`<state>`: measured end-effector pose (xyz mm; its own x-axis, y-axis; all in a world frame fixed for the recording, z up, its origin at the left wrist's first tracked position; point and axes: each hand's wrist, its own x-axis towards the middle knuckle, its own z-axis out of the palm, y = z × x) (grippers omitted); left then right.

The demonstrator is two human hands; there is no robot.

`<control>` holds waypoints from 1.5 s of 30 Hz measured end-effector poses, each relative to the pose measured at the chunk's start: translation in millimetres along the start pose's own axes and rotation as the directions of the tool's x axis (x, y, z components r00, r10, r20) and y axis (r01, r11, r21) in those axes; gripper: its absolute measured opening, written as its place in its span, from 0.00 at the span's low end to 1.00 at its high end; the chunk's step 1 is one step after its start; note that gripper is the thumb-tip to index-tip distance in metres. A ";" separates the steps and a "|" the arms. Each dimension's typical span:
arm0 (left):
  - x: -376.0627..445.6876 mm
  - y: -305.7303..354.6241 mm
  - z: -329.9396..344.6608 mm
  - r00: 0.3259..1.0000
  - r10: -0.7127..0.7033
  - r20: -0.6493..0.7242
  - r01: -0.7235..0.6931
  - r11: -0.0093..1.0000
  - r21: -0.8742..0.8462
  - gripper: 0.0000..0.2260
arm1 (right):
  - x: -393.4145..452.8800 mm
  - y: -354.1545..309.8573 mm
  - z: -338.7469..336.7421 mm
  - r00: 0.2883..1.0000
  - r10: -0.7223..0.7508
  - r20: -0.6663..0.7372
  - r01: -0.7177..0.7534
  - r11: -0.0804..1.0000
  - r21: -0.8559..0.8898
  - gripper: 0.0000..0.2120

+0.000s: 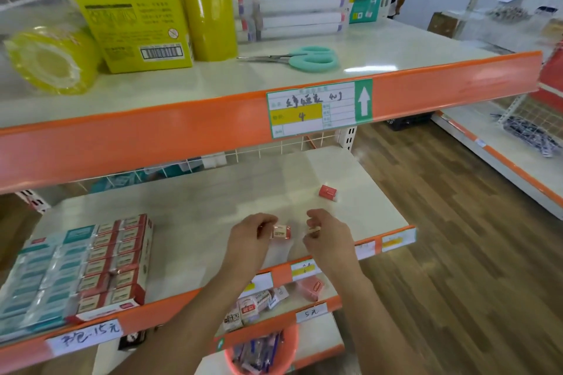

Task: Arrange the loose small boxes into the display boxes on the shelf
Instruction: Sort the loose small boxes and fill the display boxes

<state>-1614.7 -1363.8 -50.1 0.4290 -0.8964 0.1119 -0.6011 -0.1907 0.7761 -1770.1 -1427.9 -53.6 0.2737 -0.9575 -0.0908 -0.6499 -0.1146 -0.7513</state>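
Note:
My left hand (249,236) pinches a small red-and-white box (281,231) just above the middle shelf (213,207), near its front edge. Close to its right, my right hand (327,236) pinches another small pale box (313,230), mostly hidden by the fingers. One loose red small box (327,192) lies alone farther back on the right of the shelf. A red display box (118,265) filled with rows of small boxes stands at the shelf's left, next to teal display packs (39,277).
The upper shelf (396,49) carries teal scissors (304,58), yellow tape rolls (51,58), a yellow carton and stacked white packs. Below, a lower shelf holds loose packets (253,306) and an orange basket (262,353). Wooden floor and another rack lie to the right.

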 end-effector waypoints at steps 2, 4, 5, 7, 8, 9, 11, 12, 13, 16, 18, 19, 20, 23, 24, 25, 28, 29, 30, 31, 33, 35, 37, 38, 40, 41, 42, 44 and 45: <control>-4.8 -8.9 -8.0 1.000 -0.012 0.002 0.012 1.000 0.003 0.08 | 1.0 -3.7 5.4 0.996 -0.041 0.080 0.039 0.999 0.027 0.25; -8.8 -18.0 -12.8 1.000 0.020 -0.004 -0.019 0.997 0.074 0.08 | -1.1 -5.5 11.0 0.989 -0.088 0.117 0.086 0.996 0.017 0.26; -10.3 -22.0 -14.6 0.999 0.040 -0.013 -0.038 0.991 0.127 0.09 | -2.3 -5.4 13.3 0.990 -0.102 0.093 0.104 0.994 -0.019 0.26; -11.9 -27.6 -17.1 0.997 0.078 0.017 -0.080 0.973 0.217 0.12 | -4.1 -4.8 16.4 0.995 -0.094 0.021 0.096 0.988 -0.125 0.25; -12.6 -29.4 -17.5 0.994 0.096 0.060 -0.108 0.965 0.241 0.14 | -4.3 -5.3 17.0 0.997 -0.083 -0.001 0.081 0.983 -0.163 0.24; -13.1 -30.3 -17.6 0.988 0.112 0.107 -0.137 0.955 0.263 0.15 | -4.1 -6.1 17.4 0.997 -0.080 -0.010 0.076 0.980 -0.184 0.22; -14.1 -30.1 -18.2 0.979 0.139 0.152 -0.181 0.934 0.308 0.16 | -3.6 -7.9 18.1 0.996 -0.090 0.006 0.090 0.982 -0.165 0.19; -14.9 -30.0 -19.4 0.979 0.149 0.140 -0.187 0.932 0.312 0.15 | -4.2 -9.5 18.7 0.995 -0.100 0.025 0.102 0.985 -0.136 0.19; -16.2 -30.1 -21.5 0.981 0.154 0.118 -0.183 0.936 0.301 0.14 | -6.2 -11.4 19.6 0.993 -0.113 0.045 0.118 0.987 -0.110 0.19; -22.8 -33.0 -34.5 0.985 0.164 0.053 -0.172 0.947 0.273 0.12 | -14.6 -20.0 25.5 0.986 -0.163 0.042 0.165 0.984 -0.064 0.16; -29.0 -36.8 -51.0 0.987 0.159 0.015 -0.158 0.953 0.261 0.12 | -18.7 -29.9 31.9 0.978 -0.205 0.044 0.207 0.977 -0.060 0.14; -32.7 -39.7 -61.4 0.988 0.156 -0.003 -0.150 0.955 0.256 0.12 | -20.6 -35.9 35.8 0.972 -0.227 0.063 0.230 0.971 -0.058 0.14; -36.7 -43.5 -72.7 0.989 0.149 -0.014 -0.141 0.957 0.255 0.12 | -22.7 -42.0 40.1 0.965 -0.248 0.085 0.253 0.966 -0.052 0.14; -51.2 -60.1 -109.3 0.993 0.116 -0.030 -0.105 0.962 0.251 0.13 | -29.9 -61.4 56.4 0.941 -0.304 0.149 0.303 0.952 0.030 0.14; -57.1 -66.1 -121.1 0.994 0.101 -0.040 -0.088 0.964 0.249 0.13 | -32.6 -68.1 63.1 0.931 -0.325 0.167 0.317 0.946 0.073 0.14; -62.8 -72.1 -132.5 0.995 0.082 -0.053 -0.067 0.966 0.249 0.13 | -35.4 -75.4 70.3 0.919 -0.351 0.181 0.336 0.936 0.109 0.13; -79.6 -87.5 -162.3 0.993 0.014 -0.116 0.015 0.968 0.250 0.14 | -43.1 -97.3 92.9 0.878 -0.428 0.214 0.393 0.900 0.189 0.11; -84.3 -92.2 -170.6 0.991 -0.011 -0.131 0.043 0.970 0.241 0.14 | -45.6 -103.9 100.2 0.864 -0.448 0.231 0.407 0.890 0.206 0.10; -87.8 -97.0 -178.4 0.990 -0.035 -0.137 0.066 0.971 0.230 0.14 | -47.9 -109.9 107.3 0.851 -0.464 0.248 0.417 0.882 0.218 0.10; -91.2 -101.8 -185.7 0.989 -0.053 -0.139 0.083 0.972 0.221 0.15 | -50.6 -115.4 114.8 0.840 -0.475 0.264 0.423 0.876 0.230 0.09; -97.4 -109.6 -199.3 0.985 -0.081 -0.154 0.114 0.970 0.214 0.15 | -56.4 -126.3 129.3 0.820 -0.498 0.282 0.447 0.865 0.227 0.08; -102.3 -115.4 -209.3 0.978 -0.095 -0.184 0.136 0.965 0.223 0.15 | -61.8 -135.9 141.4 0.802 -0.520 0.294 0.483 0.854 0.193 0.08; -108.1 -121.4 -218.3 0.974 -0.098 -0.205 0.145 0.962 0.231 0.15 | -66.7 -145.1 152.7 0.783 -0.538 0.311 0.507 0.843 0.181 0.08; -110.8 -124.5 -222.3 0.973 -0.098 -0.210 0.147 0.961 0.233 0.15 | -68.9 -149.1 157.7 0.776 -0.543 0.319 0.518 0.839 0.167 0.08; -115.8 -131.2 -229.7 0.973 -0.098 -0.211 0.148 0.960 0.238 0.15 | -72.6 -156.2 166.9 0.766 -0.556 0.323 0.551 0.827 0.116 0.09; -118.2 -134.5 -232.5 0.974 -0.104 -0.201 0.152 0.959 0.241 0.14 | -74.0 -159.5 171.1 0.762 -0.560 0.323 0.565 0.820 0.090 0.10; -120.2 -137.2 -234.6 0.976 -0.108 -0.187 0.152 0.958 0.244 0.13 | -75.3 -162.1 174.5 0.760 -0.563 0.324 0.576 0.815 0.063 0.10; -122.5 -140.0 -236.4 0.983 -0.087 -0.159 0.126 0.960 0.252 0.12 | -76.4 -165.7 178.9 0.756 -0.570 0.322 0.600 0.800 0.005 0.10; -122.8 -140.9 -236.3 0.987 -0.067 -0.144 0.103 0.961 0.257 0.11 | -76.5 -166.9 180.3 0.751 -0.580 0.316 0.615 0.789 -0.015 0.10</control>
<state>-1423.4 -1132.2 -26.5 0.5611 -0.8143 0.1482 -0.7070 -0.3784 0.5975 -1554.7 -1287.8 -39.1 0.8066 -0.5689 0.1604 -0.3548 -0.6830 -0.6385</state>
